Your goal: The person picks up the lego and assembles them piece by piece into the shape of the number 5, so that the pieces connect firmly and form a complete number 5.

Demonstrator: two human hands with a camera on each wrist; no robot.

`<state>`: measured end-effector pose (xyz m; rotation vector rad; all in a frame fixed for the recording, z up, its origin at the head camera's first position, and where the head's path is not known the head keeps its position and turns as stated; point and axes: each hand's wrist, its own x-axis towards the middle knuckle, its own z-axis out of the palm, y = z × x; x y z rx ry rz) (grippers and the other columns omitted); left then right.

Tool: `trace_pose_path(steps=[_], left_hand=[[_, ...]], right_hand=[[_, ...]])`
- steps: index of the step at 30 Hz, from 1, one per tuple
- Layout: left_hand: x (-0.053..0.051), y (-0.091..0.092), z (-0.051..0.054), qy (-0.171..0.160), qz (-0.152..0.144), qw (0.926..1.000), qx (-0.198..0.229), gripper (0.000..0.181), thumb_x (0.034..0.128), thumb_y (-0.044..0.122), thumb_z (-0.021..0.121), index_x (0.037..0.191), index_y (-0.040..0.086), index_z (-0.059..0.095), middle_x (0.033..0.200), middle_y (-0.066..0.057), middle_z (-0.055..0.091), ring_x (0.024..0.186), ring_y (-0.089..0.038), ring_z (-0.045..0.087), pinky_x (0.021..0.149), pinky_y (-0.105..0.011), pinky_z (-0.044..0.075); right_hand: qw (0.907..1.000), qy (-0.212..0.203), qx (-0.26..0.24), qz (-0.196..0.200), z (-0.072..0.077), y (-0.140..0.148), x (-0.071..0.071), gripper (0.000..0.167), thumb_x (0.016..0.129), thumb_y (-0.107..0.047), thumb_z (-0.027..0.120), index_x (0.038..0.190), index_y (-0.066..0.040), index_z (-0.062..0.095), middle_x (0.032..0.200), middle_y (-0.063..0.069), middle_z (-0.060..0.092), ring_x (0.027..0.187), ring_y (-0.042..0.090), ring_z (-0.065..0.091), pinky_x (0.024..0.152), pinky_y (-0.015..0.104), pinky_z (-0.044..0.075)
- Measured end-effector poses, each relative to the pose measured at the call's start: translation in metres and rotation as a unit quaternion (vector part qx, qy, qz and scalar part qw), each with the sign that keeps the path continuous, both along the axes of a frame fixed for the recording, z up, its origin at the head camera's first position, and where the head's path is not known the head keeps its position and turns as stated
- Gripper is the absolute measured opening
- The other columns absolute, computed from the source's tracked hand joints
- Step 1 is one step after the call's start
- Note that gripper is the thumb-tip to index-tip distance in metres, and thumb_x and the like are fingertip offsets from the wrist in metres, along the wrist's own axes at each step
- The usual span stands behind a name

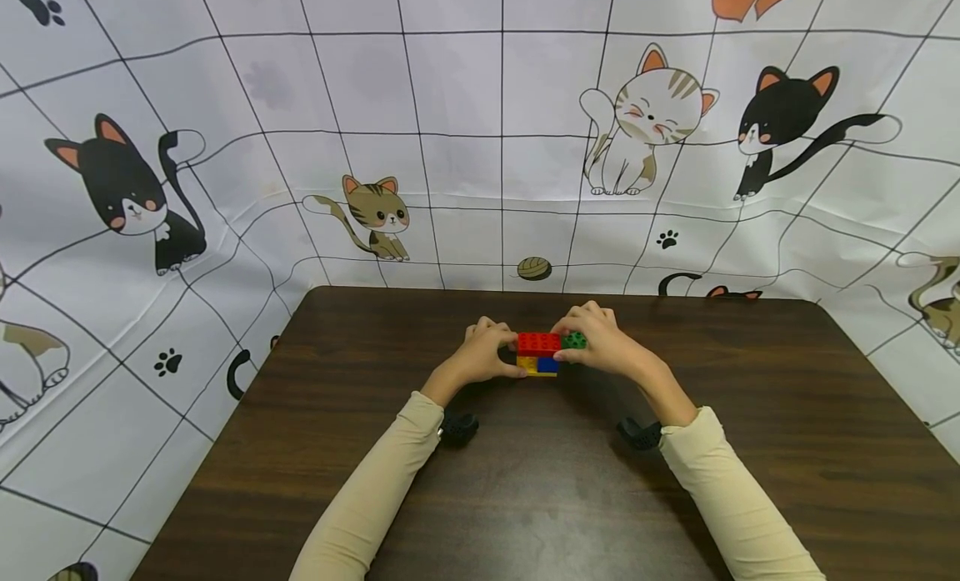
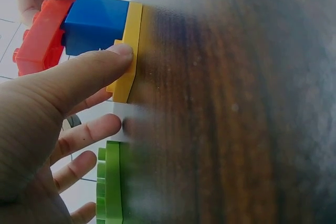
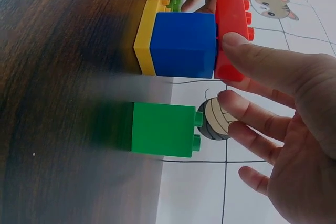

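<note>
In the middle of the stack is a blue brick [image 3: 184,43], standing on one end of a flat yellow plate brick [image 2: 131,72]. A red brick [image 1: 538,344] lies across the blue one and overhangs the yellow plate; I cannot tell whether it is fully seated. My left hand [image 1: 482,354] holds the yellow plate, its thumb on the near side. From the right, my right hand [image 1: 596,338] pinches the red brick between thumb and fingers. A green brick [image 3: 163,129] stands apart, beside the right fingers. Near the left fingers is a light green plate brick [image 2: 113,182], mostly hidden in the head view.
Everything stands on a dark brown wooden table [image 1: 495,498], towards its far edge. Behind it hangs a white cloth [image 1: 457,89] with a grid and cartoon cats. Dark wrist devices [image 1: 459,429] sit under both forearms.
</note>
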<state>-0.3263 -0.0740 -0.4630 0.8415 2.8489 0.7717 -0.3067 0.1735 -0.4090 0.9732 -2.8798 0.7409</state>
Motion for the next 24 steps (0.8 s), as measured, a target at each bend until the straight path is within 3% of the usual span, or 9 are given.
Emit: trace_pose_path(steps=[9,16,24], left_hand=[[0.0019,0.0006,0.0024,-0.005,0.007,0.9999,-0.011,0.050,0.0835,0.041,0.084,0.125,0.015,0.072,0.118,-0.003,0.064,0.117,-0.026,0.041,0.105,-0.051,0.029],[0.0032,0.0006,-0.0014,-0.012,0.007,0.9998,-0.011,0.050,0.0832,0.042,0.084,0.124,0.015,0.072,0.119,-0.003,0.064,0.117,-0.026,0.041,0.102,-0.049,0.029],[0.0002,0.0005,0.0013,-0.001,-0.001,1.0000,-0.001,0.042,0.0822,0.040,0.085,0.114,0.014,0.075,0.114,-0.003,0.064,0.115,-0.026,0.041,0.100,-0.050,0.029]], right_hand=[[1.0000,0.005,0.000,-0.002,-0.0007,-0.0008,0.0013,0.031,0.088,-0.027,0.080,0.113,-0.009,0.075,0.108,0.010,0.062,0.107,0.030,0.043,0.087,0.048,0.026],[1.0000,0.007,0.000,-0.003,-0.0055,-0.0007,0.0044,0.031,0.088,-0.028,0.080,0.113,-0.009,0.074,0.109,0.009,0.061,0.109,0.031,0.044,0.089,0.048,0.027],[0.9998,0.017,0.002,0.001,-0.0008,-0.0030,0.0036,0.032,0.087,-0.027,0.081,0.112,-0.009,0.073,0.110,0.009,0.060,0.108,0.030,0.044,0.090,0.050,0.028]])
